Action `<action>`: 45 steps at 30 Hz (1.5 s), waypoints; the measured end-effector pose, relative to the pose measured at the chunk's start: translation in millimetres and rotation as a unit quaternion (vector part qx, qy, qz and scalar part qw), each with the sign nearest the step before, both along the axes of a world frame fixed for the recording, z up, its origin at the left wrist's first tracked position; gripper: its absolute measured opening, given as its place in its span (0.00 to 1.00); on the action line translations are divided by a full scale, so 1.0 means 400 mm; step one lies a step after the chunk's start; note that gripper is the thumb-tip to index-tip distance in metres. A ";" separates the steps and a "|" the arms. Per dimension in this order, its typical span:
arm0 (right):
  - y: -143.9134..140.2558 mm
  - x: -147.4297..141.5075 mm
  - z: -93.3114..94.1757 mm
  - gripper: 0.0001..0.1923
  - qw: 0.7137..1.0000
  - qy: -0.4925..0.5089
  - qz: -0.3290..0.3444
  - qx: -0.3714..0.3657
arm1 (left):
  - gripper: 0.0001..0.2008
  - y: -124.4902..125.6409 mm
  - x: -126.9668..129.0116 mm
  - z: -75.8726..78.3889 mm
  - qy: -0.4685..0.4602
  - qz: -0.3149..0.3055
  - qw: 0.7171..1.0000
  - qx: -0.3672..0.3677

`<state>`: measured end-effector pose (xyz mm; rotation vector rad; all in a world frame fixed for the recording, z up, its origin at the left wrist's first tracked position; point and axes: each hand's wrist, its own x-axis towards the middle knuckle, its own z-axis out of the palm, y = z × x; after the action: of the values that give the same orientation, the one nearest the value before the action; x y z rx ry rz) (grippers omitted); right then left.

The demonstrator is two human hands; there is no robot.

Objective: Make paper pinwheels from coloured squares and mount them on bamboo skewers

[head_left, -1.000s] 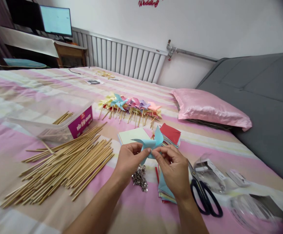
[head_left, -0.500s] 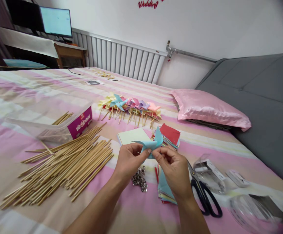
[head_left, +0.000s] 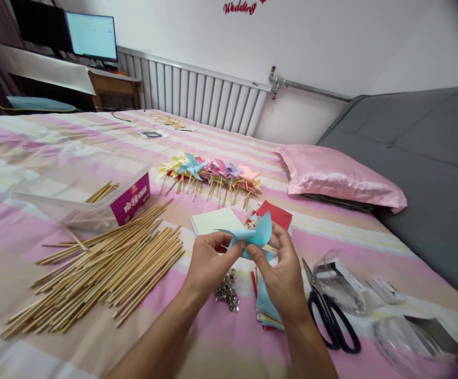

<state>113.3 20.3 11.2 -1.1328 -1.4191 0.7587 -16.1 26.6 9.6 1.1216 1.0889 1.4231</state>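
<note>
A light blue paper pinwheel [head_left: 249, 237], its blades partly folded, is held up between my two hands. My left hand [head_left: 209, 260] pinches it near the centre, thumb on the front. From the other side my right hand [head_left: 280, 266] grips it too, thumb close to the centre and fingers behind a curled blade. Below the hands lie a small heap of silvery metal fasteners [head_left: 228, 295] and a stack of coloured paper [head_left: 267, 305]. Behind them sit a pad of pale paper squares [head_left: 215, 221] and another stack topped with red paper [head_left: 275, 215].
Many thin wooden sticks [head_left: 106, 268] are spread at left beside a clear plastic box [head_left: 95, 176]. Finished pinwheels [head_left: 213, 173] lie farther back. Black-handled scissors [head_left: 331, 316] and clear plastic packaging [head_left: 339, 281] are at right, near a pink pillow [head_left: 339, 173].
My right hand has turned and its fingers have opened out behind the right-hand blade. The pinwheel's right blade has tilted slightly right; my left hand stays nearly still.
</note>
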 end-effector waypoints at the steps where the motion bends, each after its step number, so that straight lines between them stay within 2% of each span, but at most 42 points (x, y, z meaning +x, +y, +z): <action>1: -0.001 -0.001 0.001 0.23 1.000 0.003 0.020 -0.002 | 0.06 0.000 0.000 0.000 -0.001 -0.001 1.000 0.000; 5: -0.001 0.000 0.002 0.13 0.998 -0.047 0.029 0.024 | 0.06 0.000 -0.001 -0.002 -0.008 -0.003 1.000 -0.008; 8: 0.000 0.002 0.002 0.11 0.998 -0.059 0.021 0.030 | 0.07 0.000 0.001 -0.004 -0.011 -0.005 1.000 -0.015; 14: -0.003 0.002 0.000 0.10 0.999 -0.043 0.025 0.022 | 0.09 -0.002 0.005 -0.001 -0.015 -0.009 1.000 -0.021; 23: 0.000 0.001 0.004 0.10 0.999 -0.030 0.040 0.019 | 0.09 0.000 0.009 0.020 -0.096 -0.034 0.994 -0.029; 33: 0.003 0.000 0.002 0.11 0.999 -0.013 0.048 0.010 | 0.06 -0.002 0.009 0.022 -0.085 -0.008 0.995 -0.054; 45: 0.005 0.005 -0.004 0.12 0.998 0.013 0.054 -0.015 | 0.08 -0.011 0.013 0.015 -0.049 0.014 0.998 -0.045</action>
<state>115.2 22.4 9.8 -1.0726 -1.4609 0.8703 -10.7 22.2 15.8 0.9668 1.0926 1.4208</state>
